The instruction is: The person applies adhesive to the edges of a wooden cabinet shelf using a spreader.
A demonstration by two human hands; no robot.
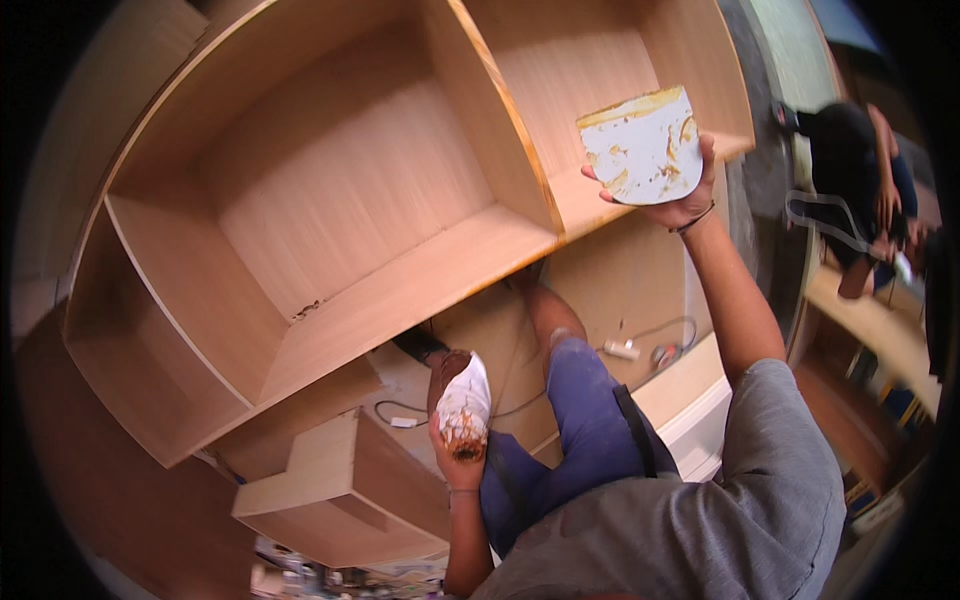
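In my raised right hand is a flat white spreader, its far edge straight and its near corners rounded. Yellow-brown paste coats that far edge and is smeared in patches over the face. My fingers and thumb grip it along the near side, in front of the cabinet's right compartment. Low beside my left thigh, my left hand is wrapped round a white wrapped bundle. Brown stains cover the bundle's near end; its contents are hidden. A large open wooden cabinet with a dividing panel stands before me.
An L-shaped wooden box stands at lower left. A dark cable runs across the floor by my legs, near a white plug-like piece. Another person bends over at far right, beside a wooden piece.
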